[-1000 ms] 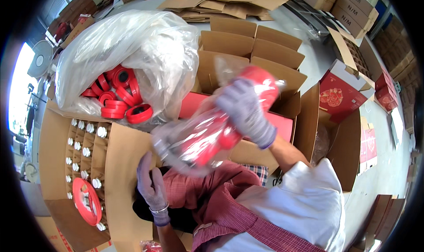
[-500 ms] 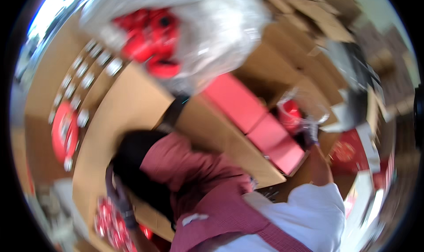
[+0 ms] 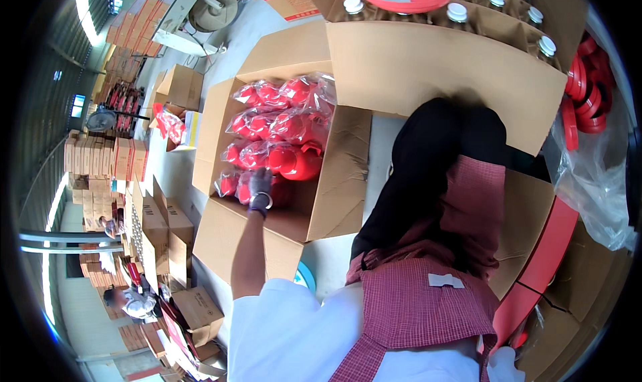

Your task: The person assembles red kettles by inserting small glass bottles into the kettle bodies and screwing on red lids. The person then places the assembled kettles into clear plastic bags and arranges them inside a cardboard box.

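- Head view: it has swung to the person's left; the gloved left hand, earlier bare of any load beside a flap, now reaches into the open box.
- The wrapped red bottles lie in rows there, the left hand touching or just above the nearest ones; handling seems to have shifted to this side.
- Its fingers are dark and blurred, so I cannot tell whether they grip.
- The right hand, earlier holding a wrapped bottle, is out of sight; its grip cannot be told.
- Red cartons are partly hidden by the bag.
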`<state>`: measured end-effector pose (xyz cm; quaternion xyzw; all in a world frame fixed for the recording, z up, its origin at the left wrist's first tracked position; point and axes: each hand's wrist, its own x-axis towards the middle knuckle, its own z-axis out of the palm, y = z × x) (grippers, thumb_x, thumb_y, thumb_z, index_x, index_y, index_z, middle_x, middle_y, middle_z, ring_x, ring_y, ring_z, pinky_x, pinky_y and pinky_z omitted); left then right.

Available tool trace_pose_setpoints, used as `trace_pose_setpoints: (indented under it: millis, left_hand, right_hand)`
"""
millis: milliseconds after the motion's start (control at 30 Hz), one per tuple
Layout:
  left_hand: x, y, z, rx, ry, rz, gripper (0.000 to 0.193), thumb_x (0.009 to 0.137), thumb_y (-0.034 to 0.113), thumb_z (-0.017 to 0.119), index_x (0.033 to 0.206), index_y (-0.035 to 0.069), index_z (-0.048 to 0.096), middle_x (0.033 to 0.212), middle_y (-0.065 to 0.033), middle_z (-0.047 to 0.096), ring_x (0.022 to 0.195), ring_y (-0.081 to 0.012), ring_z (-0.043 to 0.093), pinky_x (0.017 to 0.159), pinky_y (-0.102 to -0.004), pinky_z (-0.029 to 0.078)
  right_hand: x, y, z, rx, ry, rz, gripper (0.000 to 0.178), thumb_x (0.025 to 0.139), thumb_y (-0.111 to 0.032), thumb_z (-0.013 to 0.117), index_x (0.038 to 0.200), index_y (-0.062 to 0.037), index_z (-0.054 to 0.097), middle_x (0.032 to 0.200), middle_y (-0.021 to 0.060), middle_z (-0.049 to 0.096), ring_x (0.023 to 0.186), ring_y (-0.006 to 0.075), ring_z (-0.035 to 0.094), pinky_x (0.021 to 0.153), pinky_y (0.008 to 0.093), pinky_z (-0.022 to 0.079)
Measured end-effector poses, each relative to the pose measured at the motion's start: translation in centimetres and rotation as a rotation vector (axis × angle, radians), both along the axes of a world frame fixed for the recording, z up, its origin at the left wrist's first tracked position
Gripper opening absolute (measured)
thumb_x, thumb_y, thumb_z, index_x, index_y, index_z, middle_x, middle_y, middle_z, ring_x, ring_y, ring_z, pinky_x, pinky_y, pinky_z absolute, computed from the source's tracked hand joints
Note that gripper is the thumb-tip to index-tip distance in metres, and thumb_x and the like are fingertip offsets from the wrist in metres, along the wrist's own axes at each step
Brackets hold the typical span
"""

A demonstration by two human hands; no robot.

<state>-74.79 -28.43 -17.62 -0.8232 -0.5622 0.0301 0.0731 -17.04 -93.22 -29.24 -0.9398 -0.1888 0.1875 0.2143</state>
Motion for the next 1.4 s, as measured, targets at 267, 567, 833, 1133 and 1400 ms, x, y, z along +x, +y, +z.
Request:
trace_pose_setpoints:
  millis: [267,567,833,1133,1400]
  left_hand:
    - [15.4,4.2,-6.6,-0.192,0.119,-0.339,0.036,0.082,0.026,0.062,0.116,0.013,0.059,0.114,-0.0112,0.062,0.108,-0.033,0.056,0.089,-0.0479,0.046]
    - [9.5,2.8,-10.5,-0.481,0.313,-0.022,0.039,0.084,0.019,0.054,0.122,0.011,0.058,0.105,-0.0217,0.065,0.095,-0.0373,0.067,0.078,-0.0489,0.055]
    - [5.1,-7.2,2.2,-0.211,-0.68,-0.158,0.042,0.086,0.008,0.056,0.127,-0.001,0.057,0.114,-0.0163,0.067,0.099,-0.0237,0.066,0.084,-0.0352,0.053]
    - [36.3,-14.8,15.4,-0.562,-2.024,0.019,0.049,0.094,0.016,0.051,0.139,-0.001,0.043,0.135,-0.015,0.053,0.118,-0.0221,0.055,0.099,-0.0343,0.044]
    - [40.7,-21.8,12.9,-1.304,-1.856,0.016,0.044,0.095,0.02,0.053,0.134,-0.001,0.048,0.128,-0.0161,0.058,0.112,-0.0257,0.059,0.091,-0.0367,0.049]
  right_hand:
    - [-4.8,-28.9,12.7,-0.421,0.265,-0.335,0.025,0.093,-0.024,0.055,0.105,-0.0025,0.062,0.075,0.0188,0.058,0.067,0.0276,0.059,0.061,0.0414,0.047]
    - [3.5,9.2,26.8,-0.063,-0.422,0.231,0.033,0.095,-0.013,0.052,0.125,0.0007,0.056,0.124,0.0179,0.059,0.114,0.0352,0.057,0.099,0.0385,0.044]
    - [-15.7,36.9,29.8,0.768,1.144,0.442,0.081,0.087,-0.014,0.069,0.151,-0.0077,0.02,0.15,0.019,0.027,0.13,0.0279,0.043,0.101,0.0397,0.046]
    - [-8.4,35.7,35.5,0.995,-0.175,0.675,0.087,0.058,-0.013,0.089,0.13,-0.0048,0.042,0.128,0.0221,0.044,0.118,0.0384,0.046,0.098,0.045,0.043]
    - [9.7,45.4,41.7,0.914,-0.822,0.425,0.057,0.071,-0.03,0.08,0.118,-0.0083,0.057,0.12,0.0149,0.052,0.112,0.0359,0.051,0.094,0.0459,0.044]
